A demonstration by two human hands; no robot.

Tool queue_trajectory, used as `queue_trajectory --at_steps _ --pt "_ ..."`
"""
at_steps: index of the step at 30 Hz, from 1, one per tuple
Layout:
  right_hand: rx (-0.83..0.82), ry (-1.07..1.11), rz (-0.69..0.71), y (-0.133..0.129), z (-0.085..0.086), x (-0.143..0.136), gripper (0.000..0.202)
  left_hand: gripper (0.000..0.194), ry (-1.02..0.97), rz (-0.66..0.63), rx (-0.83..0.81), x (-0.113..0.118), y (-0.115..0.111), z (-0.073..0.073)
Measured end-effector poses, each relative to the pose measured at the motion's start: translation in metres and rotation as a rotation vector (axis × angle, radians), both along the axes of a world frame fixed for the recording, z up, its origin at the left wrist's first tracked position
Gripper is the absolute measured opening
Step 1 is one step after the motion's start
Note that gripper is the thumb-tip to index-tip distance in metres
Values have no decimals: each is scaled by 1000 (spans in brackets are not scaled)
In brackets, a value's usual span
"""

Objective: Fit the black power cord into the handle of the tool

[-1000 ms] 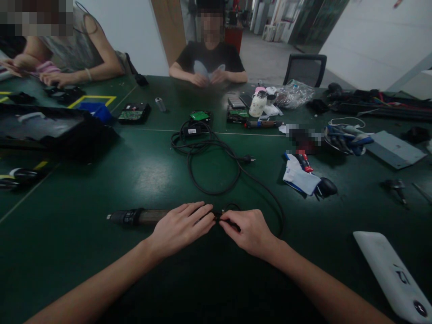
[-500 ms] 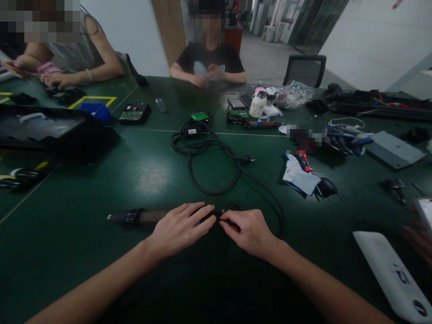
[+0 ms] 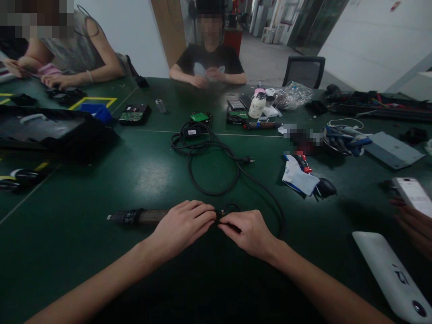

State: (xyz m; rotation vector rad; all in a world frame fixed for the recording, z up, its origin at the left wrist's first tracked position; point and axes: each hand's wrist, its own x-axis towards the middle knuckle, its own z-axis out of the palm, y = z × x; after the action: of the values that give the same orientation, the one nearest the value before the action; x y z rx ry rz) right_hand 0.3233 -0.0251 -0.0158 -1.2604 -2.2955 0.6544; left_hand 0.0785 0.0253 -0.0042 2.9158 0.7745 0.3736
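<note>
An electric screwdriver [image 3: 138, 217] lies level on the green table, its bit end pointing left. My left hand [image 3: 187, 225] is wrapped over its rear half, which hides that part of the body. At the tail end, my right hand [image 3: 249, 231] pinches with thumb and forefinger what looks like the cable's connector; the fingers mostly cover it. The fingertips of both hands nearly meet there. From beside my right hand a black power cable [image 3: 270, 191] runs up the table into loose coils, with a black adapter [image 3: 191, 132] and a mains plug [image 3: 249, 159].
Past the coils are circuit-board units [image 3: 134, 114], another electric screwdriver [image 3: 263, 125] and a bottle [image 3: 257, 105]. A cloth glove [image 3: 299, 175] lies right, near a white device [image 3: 388, 270]. Another person's hand holds a phone [image 3: 411, 193] at the right edge. Two people sit opposite.
The other person's hand with the phone has come further into view at the right. My left fingers have closed in slightly on the screwdriver's tail; my right hand has barely moved.
</note>
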Motion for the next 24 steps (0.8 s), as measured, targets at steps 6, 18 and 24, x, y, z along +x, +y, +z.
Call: queue_trajectory --at_steps 6,18,24 --pt "92 -33 3 -1 2 0 19 20 83 -7 -46 5 0 8" --pt "292 232 -112 -12 13 1 23 33 153 279 127 -146 33 -18" --pt "180 209 -120 -10 15 0 22 44 238 793 215 -242 52 -22"
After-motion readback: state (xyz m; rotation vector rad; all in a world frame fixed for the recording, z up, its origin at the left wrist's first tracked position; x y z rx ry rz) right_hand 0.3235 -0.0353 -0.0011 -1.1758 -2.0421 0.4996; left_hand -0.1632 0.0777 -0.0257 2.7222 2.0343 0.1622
